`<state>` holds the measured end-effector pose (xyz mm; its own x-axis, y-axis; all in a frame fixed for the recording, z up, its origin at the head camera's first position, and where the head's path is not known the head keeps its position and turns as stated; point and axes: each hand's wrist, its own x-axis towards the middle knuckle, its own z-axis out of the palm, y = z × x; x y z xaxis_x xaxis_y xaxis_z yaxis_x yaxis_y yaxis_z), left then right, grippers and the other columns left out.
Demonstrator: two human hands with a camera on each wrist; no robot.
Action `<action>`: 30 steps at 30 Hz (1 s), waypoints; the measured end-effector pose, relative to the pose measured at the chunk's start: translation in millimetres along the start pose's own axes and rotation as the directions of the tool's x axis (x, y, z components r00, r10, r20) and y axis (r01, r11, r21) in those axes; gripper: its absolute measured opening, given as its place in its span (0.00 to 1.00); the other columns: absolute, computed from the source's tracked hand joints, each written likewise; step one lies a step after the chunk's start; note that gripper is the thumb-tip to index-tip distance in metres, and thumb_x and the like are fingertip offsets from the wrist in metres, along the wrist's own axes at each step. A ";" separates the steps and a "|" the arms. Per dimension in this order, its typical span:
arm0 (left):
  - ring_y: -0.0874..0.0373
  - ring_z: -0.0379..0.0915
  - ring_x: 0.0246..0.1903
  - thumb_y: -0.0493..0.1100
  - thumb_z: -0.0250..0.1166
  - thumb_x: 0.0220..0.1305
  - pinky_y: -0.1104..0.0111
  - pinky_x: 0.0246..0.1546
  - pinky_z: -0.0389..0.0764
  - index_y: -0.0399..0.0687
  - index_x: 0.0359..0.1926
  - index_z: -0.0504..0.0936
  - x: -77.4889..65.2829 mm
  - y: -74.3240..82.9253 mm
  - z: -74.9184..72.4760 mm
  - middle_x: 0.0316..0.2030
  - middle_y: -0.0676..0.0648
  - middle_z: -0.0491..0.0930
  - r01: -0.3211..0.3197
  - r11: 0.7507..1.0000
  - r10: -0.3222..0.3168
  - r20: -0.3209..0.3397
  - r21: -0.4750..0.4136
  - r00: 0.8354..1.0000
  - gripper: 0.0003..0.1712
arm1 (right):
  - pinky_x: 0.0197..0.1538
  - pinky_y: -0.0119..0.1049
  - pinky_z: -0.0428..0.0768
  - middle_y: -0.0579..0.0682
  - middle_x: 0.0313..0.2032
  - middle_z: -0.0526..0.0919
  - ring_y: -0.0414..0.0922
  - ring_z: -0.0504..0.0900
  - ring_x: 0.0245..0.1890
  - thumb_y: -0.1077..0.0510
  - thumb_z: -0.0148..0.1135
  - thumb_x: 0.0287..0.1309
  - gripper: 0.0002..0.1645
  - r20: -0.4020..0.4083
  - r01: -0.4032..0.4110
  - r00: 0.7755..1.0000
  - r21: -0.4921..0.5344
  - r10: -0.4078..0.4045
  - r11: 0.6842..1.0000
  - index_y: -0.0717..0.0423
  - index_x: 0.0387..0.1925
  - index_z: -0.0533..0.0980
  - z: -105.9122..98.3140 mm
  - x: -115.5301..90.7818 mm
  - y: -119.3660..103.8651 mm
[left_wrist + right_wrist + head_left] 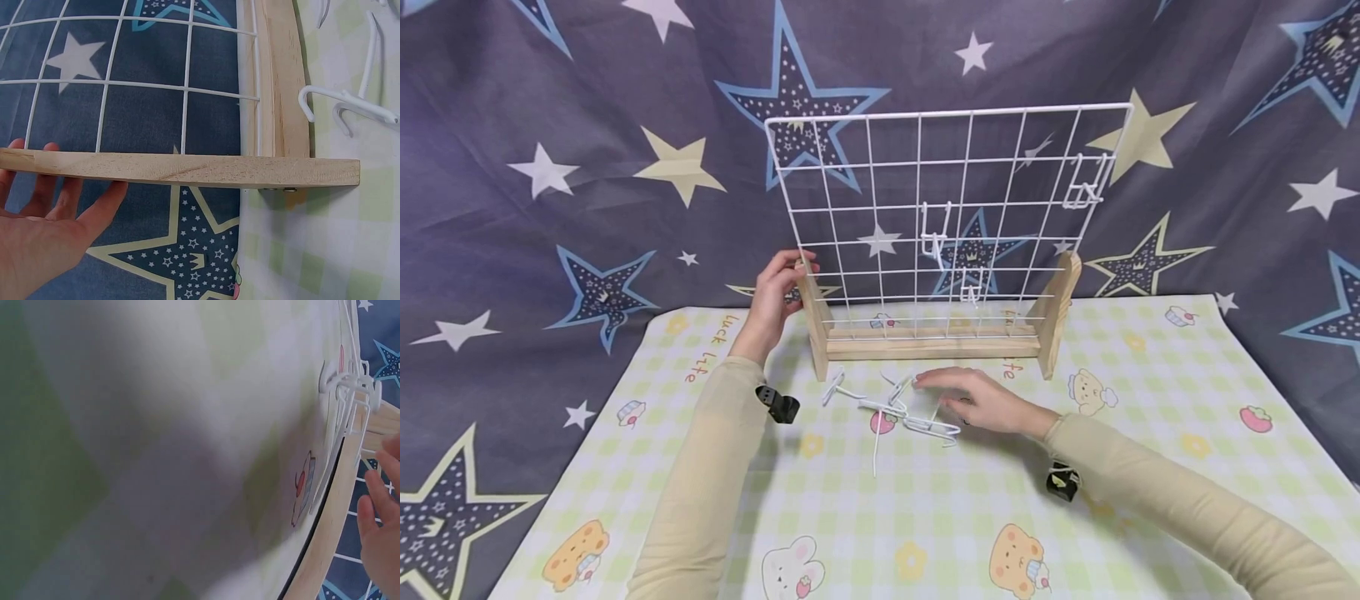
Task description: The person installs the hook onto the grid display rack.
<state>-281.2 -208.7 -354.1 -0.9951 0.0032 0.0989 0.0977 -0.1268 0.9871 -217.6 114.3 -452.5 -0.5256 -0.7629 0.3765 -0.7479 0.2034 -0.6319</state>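
A white wire grid rack (919, 160) stands upright in a wooden base (932, 347) near the cloth's far edge. My left hand (767, 304) holds its left wooden side post (812, 321); in the left wrist view the fingertips (51, 147) show past the post's edge. Several white wire hooks (891, 410) lie in a loose pile in front of the base. Over the pile's right side reaches my right hand (988, 402), fingers loosely bent, with nothing visibly held. White hooks hang on the grid at the middle (934, 243), lower right (971, 293) and upper right (1082, 197).
A green-and-white checked tablecloth (850, 533) with cartoon prints covers the table. Behind the rack hangs a dark curtain (647, 92) printed with stars. The rack's right wooden side post (1060, 317) stands beyond my right hand.
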 end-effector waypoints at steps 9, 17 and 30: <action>0.43 0.65 0.60 0.36 0.49 0.67 0.44 0.57 0.61 0.49 0.48 0.77 0.8 -1.8 -0.7 0.52 0.38 0.73 0.000 1.000 0.000 0.000 0.002 1.000 0.14 | 0.52 0.39 0.77 0.56 0.47 0.83 0.49 0.82 0.46 0.76 0.55 0.55 0.23 0.112 0.005 0.994 0.012 -0.007 1.000 0.66 0.53 0.77 7.5 0.2 -2.1; 0.42 0.65 0.59 0.36 0.49 0.67 0.44 0.56 0.62 0.45 0.50 0.76 1.1 -1.5 -1.0 0.51 0.36 0.73 -0.014 1.000 0.014 0.005 0.006 1.000 0.14 | 0.50 0.37 0.78 0.55 0.45 0.83 0.47 0.82 0.45 0.75 0.54 0.55 0.23 0.147 -0.078 0.987 0.042 0.071 0.996 0.65 0.54 0.76 9.8 0.2 -4.3; 0.41 0.64 0.59 0.36 0.49 0.67 0.44 0.56 0.62 0.52 0.46 0.78 1.9 -1.2 -1.4 0.51 0.37 0.74 -0.009 1.000 0.009 0.003 -0.001 1.000 0.13 | 0.38 0.32 0.78 0.50 0.41 0.82 0.36 0.76 0.33 0.70 0.59 0.57 0.24 0.212 -0.146 0.967 0.015 0.140 0.989 0.59 0.56 0.75 5.8 -4.9 -5.8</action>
<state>-283.3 -210.0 -355.3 -0.9941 0.0052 0.1080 0.1065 -0.1279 0.9861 -208.2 113.4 -454.6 -0.5270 -0.8395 0.1323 -0.6570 0.3037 -0.6901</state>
